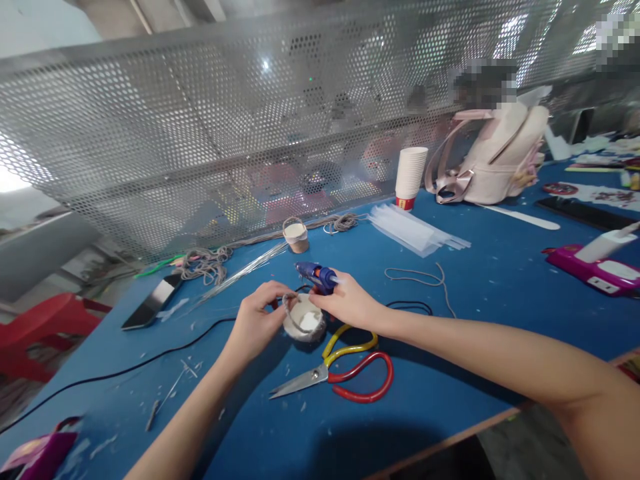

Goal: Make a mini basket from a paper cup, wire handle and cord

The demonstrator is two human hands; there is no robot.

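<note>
At the counter's center I see my left hand pinching a rope-wrapped cup, my right hand closed on a glue gun at its 12 o'clock; hot glue could burn fingertips.

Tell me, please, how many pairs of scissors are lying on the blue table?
1. The scissors with red and yellow handles lie on the blue table just below the small cup both hands hold; others may be hidden.

left hand: bare, no glove | right hand: bare | forearms: sleeveless (no rings visible)
</note>
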